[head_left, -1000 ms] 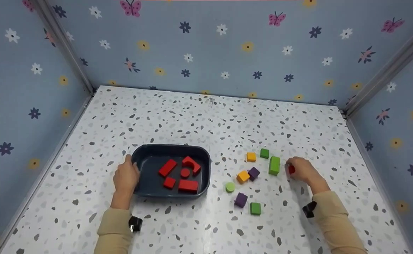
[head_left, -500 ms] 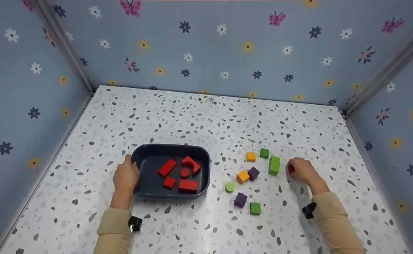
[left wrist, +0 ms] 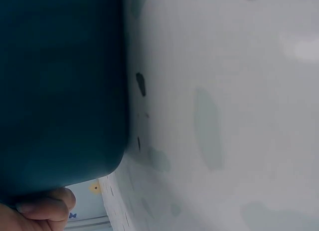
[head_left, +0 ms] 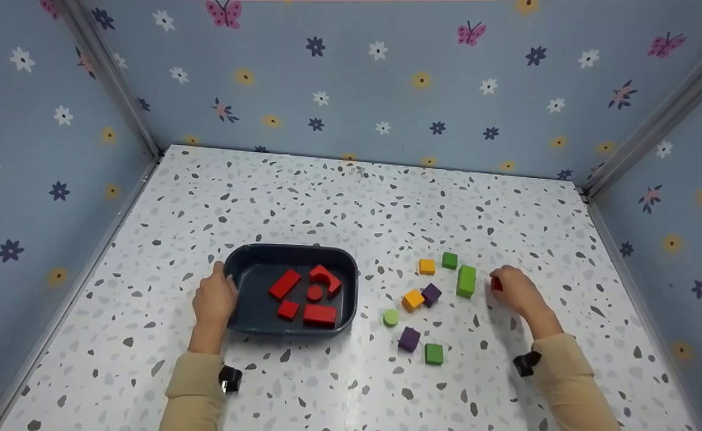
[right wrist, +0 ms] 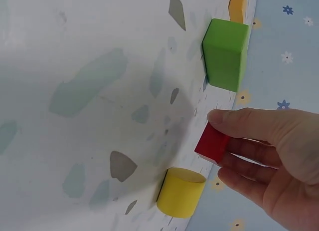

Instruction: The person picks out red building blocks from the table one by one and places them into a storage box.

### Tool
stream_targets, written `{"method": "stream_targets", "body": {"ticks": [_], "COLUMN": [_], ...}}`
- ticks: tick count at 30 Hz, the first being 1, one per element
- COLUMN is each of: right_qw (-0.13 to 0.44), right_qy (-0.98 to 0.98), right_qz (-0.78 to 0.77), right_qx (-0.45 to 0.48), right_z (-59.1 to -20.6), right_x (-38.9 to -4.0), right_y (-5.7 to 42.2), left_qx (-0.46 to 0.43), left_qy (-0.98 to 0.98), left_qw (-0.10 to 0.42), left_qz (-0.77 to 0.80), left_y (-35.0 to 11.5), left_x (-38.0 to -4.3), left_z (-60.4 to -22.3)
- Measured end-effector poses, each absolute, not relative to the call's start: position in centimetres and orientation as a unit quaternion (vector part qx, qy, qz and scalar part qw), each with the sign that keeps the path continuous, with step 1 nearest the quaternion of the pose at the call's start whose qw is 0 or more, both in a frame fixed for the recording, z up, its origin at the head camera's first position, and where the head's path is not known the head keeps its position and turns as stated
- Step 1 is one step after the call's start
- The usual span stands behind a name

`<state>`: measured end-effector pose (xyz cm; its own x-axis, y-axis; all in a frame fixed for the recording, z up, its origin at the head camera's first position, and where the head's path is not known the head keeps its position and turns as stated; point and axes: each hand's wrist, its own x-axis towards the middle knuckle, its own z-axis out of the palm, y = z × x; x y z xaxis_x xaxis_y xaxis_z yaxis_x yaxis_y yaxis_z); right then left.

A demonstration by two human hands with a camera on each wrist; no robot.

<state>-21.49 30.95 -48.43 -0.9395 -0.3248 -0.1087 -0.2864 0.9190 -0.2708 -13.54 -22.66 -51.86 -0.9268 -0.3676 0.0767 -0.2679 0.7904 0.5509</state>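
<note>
The right hand [head_left: 514, 290] has the small red block [right wrist: 213, 143] pinched between thumb and fingertips, just off the speckled bench [head_left: 339, 197] and close beside the tall green block [head_left: 466, 281]. The grip looks shallow, only the tips on it, so my worry is a slip: the block could twist out of that pinch and drop back among the loose pieces. The wrist view adds a second risk, a yellow cylinder [right wrist: 181, 192] sitting right beneath the fingers, near enough that a careless sweep of the knuckles could roll it away or knock the green block over. Over on the other side, the left hand [head_left: 214, 301] rests against the left end of the dark tray [head_left: 351, 281], thumb curled onto the rim; if that hold slackens, the tray could skid on the smooth surface. Five red pieces [head_left: 312, 293] lie in it already, so space there is tightening. The red block itself looks like a small cube, plain matte red, sharp-edged, no markings, mostly hidden by the fingers in the head view, with clean faces showing at the wrist.
</note>
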Motion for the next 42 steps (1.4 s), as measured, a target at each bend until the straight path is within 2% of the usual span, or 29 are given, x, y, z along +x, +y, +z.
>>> {"method": "stream_targets", "body": {"ticks": [21, 30, 42], "right_qw": [-0.004, -0.015, -0.028], "right_qy": [0.961, 0.956, 0.944], "right_qz": [-0.175, -0.183, -0.200], "right_qx": [-0.214, -0.229, -0.260], "right_z": [-46.3, -44.7, -44.4], "right_x": [-19.1, -18.0, -17.7], "right_y": [26.8, 23.5, 20.8], "left_qx": [0.169, 0.168, 0.172], "left_qy": [-0.942, -0.942, -0.941], "left_qw": [0.094, 0.094, 0.098], "left_qz": [-0.275, -0.275, -0.275], "left_y": [-22.6, -22.6, -22.6], "left_x": [-13.4, -13.5, -13.5], "left_z": [-51.9, -52.0, -52.1]}}
